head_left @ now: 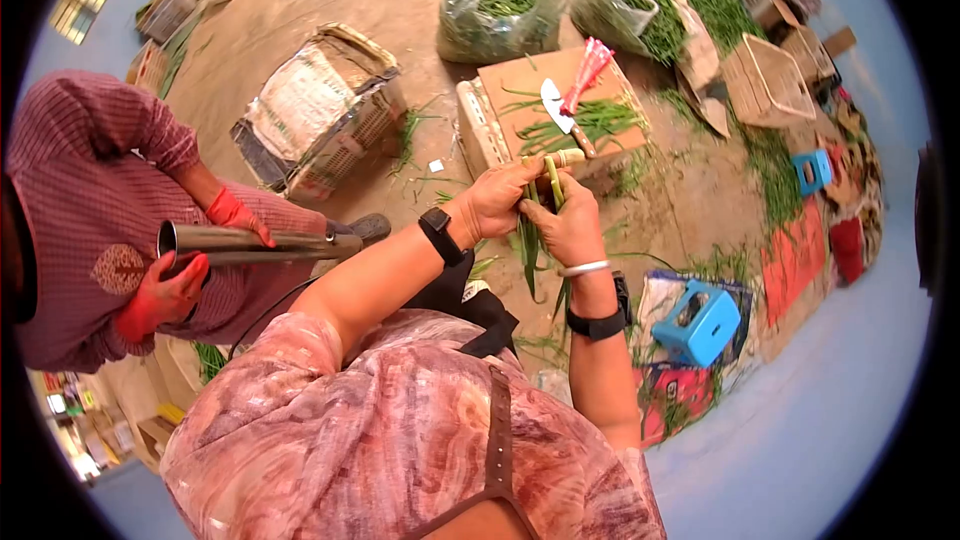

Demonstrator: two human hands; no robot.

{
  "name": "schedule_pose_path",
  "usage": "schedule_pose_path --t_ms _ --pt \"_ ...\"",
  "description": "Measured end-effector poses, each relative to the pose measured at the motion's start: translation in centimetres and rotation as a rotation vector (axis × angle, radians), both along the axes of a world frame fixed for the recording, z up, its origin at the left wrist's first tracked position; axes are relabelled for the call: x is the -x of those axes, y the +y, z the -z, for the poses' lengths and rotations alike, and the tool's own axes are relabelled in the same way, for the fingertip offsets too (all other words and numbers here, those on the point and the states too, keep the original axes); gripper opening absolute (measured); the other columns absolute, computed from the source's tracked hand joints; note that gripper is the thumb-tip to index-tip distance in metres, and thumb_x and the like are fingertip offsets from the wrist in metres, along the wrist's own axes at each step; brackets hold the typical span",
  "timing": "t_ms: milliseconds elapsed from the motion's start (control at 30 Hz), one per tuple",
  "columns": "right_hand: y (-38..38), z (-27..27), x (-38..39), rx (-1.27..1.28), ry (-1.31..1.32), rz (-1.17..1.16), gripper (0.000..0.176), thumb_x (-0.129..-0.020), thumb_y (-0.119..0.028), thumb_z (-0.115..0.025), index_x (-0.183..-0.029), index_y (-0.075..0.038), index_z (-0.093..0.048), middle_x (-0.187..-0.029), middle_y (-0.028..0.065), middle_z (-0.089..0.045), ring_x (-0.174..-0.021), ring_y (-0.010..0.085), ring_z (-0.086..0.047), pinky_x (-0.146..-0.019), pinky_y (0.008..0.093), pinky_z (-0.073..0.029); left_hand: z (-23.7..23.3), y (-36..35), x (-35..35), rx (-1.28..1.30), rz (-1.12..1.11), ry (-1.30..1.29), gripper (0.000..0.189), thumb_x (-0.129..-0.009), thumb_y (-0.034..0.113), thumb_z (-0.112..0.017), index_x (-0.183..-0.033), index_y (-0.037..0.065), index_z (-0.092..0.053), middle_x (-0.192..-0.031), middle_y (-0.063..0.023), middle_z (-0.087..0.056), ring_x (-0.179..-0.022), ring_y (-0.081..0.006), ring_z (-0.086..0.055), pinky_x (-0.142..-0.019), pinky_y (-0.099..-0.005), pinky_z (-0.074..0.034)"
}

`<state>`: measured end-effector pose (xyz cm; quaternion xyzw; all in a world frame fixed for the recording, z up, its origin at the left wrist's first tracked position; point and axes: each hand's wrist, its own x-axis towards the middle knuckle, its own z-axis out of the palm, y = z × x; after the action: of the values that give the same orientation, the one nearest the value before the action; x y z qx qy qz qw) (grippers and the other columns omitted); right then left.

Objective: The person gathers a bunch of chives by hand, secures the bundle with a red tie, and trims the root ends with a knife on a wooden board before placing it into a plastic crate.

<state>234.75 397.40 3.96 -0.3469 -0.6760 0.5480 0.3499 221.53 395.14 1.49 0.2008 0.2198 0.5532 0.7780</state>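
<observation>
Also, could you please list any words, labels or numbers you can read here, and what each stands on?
None is readable.
Sacking wrap on the basket: dark print, too blurred to read.
Cardboard box side: marks too small to read.

From my end, the stalks (530,245) held in both hands are green. The left hand (497,202) has a black band at its wrist, and the right hand (572,232) a white bangle and a black band. The shirt (400,420) is marbled pink and cream, crossed by a brown strap (497,430). The person alongside wears a maroon checked shirt (80,170) and red gloves (160,295), with a silvery tube (260,242). The stool (700,322) is bright blue.
</observation>
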Motion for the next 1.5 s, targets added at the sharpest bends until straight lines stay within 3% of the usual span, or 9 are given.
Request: schedule_pose_path --t_ms 167,333,500,867,1067,1267,1367,1467,1500 --pt "2.8 1.8 -3.0 0.465 0.077 -0.105 0.010 -0.075 -0.004 -0.067 -0.081 0.001 -0.061 -0.072 -0.0012 -0.058 -0.063 0.0069 -0.050 -0.058 0.0248 -0.044 0.8 2.5 -2.7 0.109 0.054 0.209 0.051 -0.094 0.040 -0.044 -0.129 0.002 -0.045 -0.116 -0.0059 -0.056 -0.106 -0.0163 -0.054 -0.095 -0.0316 -0.041" --pt "5.6 3.9 -4.8 0.345 0.082 0.009 0.012 -0.080 -0.004 -0.060 -0.090 0.002 -0.060 -0.074 0.0002 -0.060 -0.067 0.0081 -0.052 -0.060 0.0250 -0.044 0.0 5.7 -1.2 0.002 0.283 0.700 0.036 -0.086 0.021 -0.059 -0.117 0.003 -0.053 -0.095 -0.0004 -0.060 -0.077 -0.0034 -0.052 -0.064 -0.0194 -0.045" --pt "11.7 5.7 -5.5 0.337 -0.248 -0.140 0.014 -0.081 -0.009 -0.062 -0.089 0.002 -0.059 -0.071 0.0087 -0.060 -0.064 0.0125 -0.054 -0.060 0.0290 -0.045 3.2 11.0 -0.4 -0.114 0.472 0.795 0.034 -0.076 0.001 -0.064 -0.109 0.000 -0.053 -0.084 -0.0040 -0.062 -0.067 -0.0084 -0.057 -0.062 -0.0243 -0.049" --pt "27.8 10.9 -5.7 0.294 -0.570 -0.310 0.022 -0.080 -0.021 -0.066 -0.085 -0.001 -0.057 -0.070 0.0215 -0.059 -0.068 0.0389 -0.059 -0.057 0.0402 -0.045 10.8 22.0 -3.4 0.179 0.163 1.024 0.011 -0.074 0.009 -0.058 -0.081 0.001 -0.060 -0.054 -0.0062 -0.048 -0.049 -0.0101 -0.039 -0.047 -0.0290 -0.037" --pt "32.0 11.5 -12.3 0.084 -0.748 -0.824 0.021 -0.076 -0.022 -0.068 -0.079 -0.005 -0.057 -0.069 0.0195 -0.058 -0.066 0.0403 -0.057 -0.055 0.0444 -0.044 10.9 22.4 -8.3 -0.083 0.007 1.250 0.009 -0.072 0.011 -0.058 -0.076 0.004 -0.058 -0.069 -0.0165 -0.056 -0.064 -0.0353 -0.056 -0.056 -0.0401 -0.043" --pt "36.3 18.4 -19.1 -0.026 -0.861 -1.085 0.018 -0.075 -0.022 -0.067 -0.080 -0.006 -0.060 -0.067 0.0191 -0.059 -0.065 0.0404 -0.057 -0.056 0.0462 -0.045 17.4 15.6 -12.8 0.473 -0.217 1.601 0.008 -0.076 0.013 -0.058 -0.079 0.005 -0.058 -0.072 -0.0138 -0.058 -0.070 -0.0348 -0.058 -0.061 -0.0397 -0.046" --pt "37.9 18.3 -18.6 -0.102 -0.840 -1.121 0.013 -0.074 -0.014 -0.067 -0.083 -0.006 -0.063 -0.071 0.0183 -0.060 -0.068 0.0386 -0.057 -0.059 0.0453 -0.046 17.8 14.3 -15.3 0.819 -0.173 1.842 0.063 -0.070 0.020 -0.071 -0.122 0.001 -0.041 -0.121 -0.0206 -0.049 -0.108 -0.0324 -0.051 -0.083 -0.0378 -0.044" --pt "35.3 18.9 -16.9 0.283 -0.620 -1.109 0.009 -0.079 -0.010 -0.066 -0.081 -0.003 -0.061 -0.067 0.0099 -0.059 -0.060 0.0233 -0.055 -0.057 0.0343 -0.046 17.3 17.5 -19.1 0.519 -0.954 0.375 0.083 -0.075 0.045 -0.070 -0.135 0.003 -0.030 -0.136 -0.0137 -0.039 -0.124 -0.0244 -0.041 -0.098 -0.0357 -0.035" --pt "34.1 18.1 -15.6 0.488 -0.545 -1.088 0.009 -0.082 -0.009 -0.065 -0.081 -0.002 -0.060 -0.064 0.0057 -0.057 -0.058 0.0160 -0.053 -0.056 0.0304 -0.044 17.6 18.3 -20.8 0.427 -1.030 0.247 0.076 -0.083 0.038 -0.063 -0.139 0.004 -0.025 -0.139 -0.0158 -0.036 -0.127 -0.0252 -0.038 -0.101 -0.0324 -0.032"
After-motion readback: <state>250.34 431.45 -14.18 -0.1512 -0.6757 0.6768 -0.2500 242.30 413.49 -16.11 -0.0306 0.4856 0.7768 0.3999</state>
